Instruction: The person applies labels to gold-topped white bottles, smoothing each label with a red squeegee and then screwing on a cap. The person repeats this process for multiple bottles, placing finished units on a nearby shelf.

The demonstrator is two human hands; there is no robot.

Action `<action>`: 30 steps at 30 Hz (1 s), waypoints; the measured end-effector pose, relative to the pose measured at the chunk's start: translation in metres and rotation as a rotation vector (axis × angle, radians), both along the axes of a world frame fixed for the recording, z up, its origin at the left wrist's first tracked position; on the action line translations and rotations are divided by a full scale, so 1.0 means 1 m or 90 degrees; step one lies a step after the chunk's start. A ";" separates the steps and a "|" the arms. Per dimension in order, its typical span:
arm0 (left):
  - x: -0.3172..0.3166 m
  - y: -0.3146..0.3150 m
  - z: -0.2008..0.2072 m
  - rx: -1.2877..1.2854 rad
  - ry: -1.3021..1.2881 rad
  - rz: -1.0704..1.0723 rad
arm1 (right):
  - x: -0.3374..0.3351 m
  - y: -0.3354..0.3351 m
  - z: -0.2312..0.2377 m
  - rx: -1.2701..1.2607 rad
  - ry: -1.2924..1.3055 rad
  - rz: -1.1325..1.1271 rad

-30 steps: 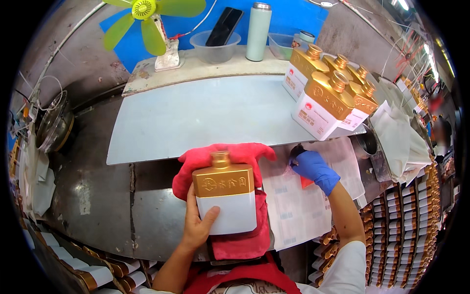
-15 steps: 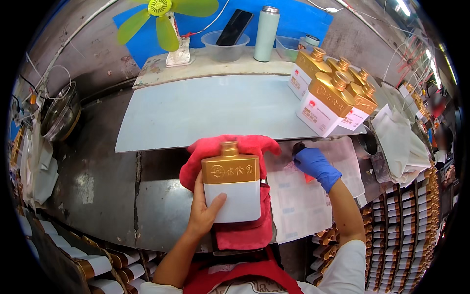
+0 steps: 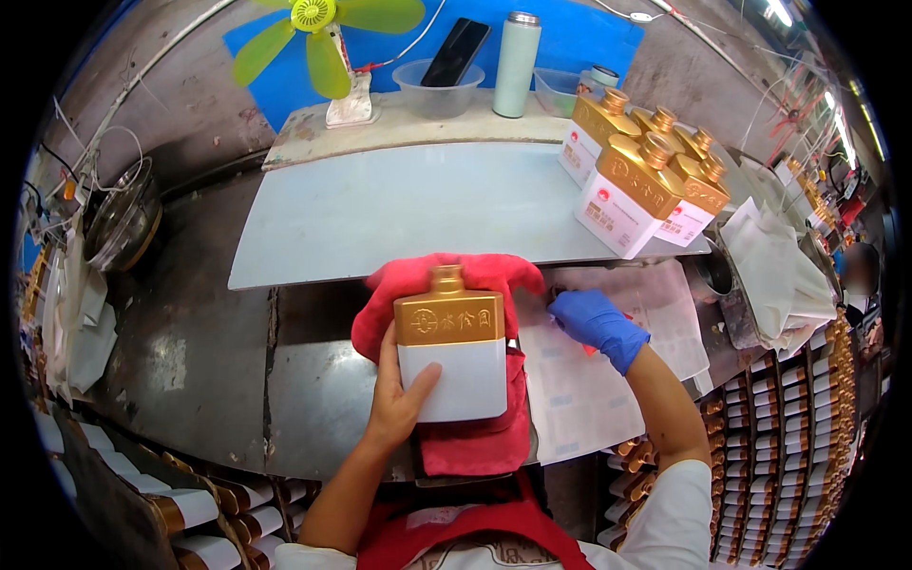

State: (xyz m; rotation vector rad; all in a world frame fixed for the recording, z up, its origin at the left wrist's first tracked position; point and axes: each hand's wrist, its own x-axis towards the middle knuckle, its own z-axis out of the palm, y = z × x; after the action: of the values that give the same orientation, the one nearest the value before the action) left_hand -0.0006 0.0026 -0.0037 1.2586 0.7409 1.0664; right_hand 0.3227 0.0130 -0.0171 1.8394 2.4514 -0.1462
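Upright in my left hand (image 3: 399, 394) is a flat-sided bottle (image 3: 452, 375) with a gold shoulder and neck and a plain white lower body. My thumb lies across its white front, and the fingers go behind it. Beneath the bottle a red cloth (image 3: 475, 451) is draped over a support. My right hand (image 3: 600, 328), in a blue glove, is closed low over white paper sheets (image 3: 579, 408) beside the cloth. A bit of something dark shows at its fingertips; the glove hides the rest. A small red patch peeks out under the hand.
Several gold-and-white bottles (image 3: 632, 195) with printed fronts stand at the right of the grey board (image 3: 408, 209). Behind it are a green fan (image 3: 313, 14), a flask (image 3: 518, 65) and a phone in a bowl (image 3: 439, 100). Racked bottles (image 3: 779, 456) fill the lower right.
My gloved right hand has shifted left across the paper, toward the red cloth. My left hand keeps the bottle in nearly the same place. The view has shifted slightly.
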 end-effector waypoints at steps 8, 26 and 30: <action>-0.002 -0.006 -0.005 0.073 0.115 0.107 | -0.008 -0.031 0.041 0.072 0.261 -0.152; 0.040 -0.063 0.036 -0.071 -0.148 -0.122 | -0.096 -0.119 0.104 -0.081 1.012 -0.275; 0.030 -0.055 0.035 -0.083 -0.171 -0.176 | -0.098 -0.109 0.114 -0.269 0.974 -0.282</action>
State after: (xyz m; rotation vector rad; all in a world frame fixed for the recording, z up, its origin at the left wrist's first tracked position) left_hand 0.0294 -0.0521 0.0318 1.0451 0.4109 0.9216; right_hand 0.2250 -0.0960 0.0973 2.3089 1.9355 -2.6301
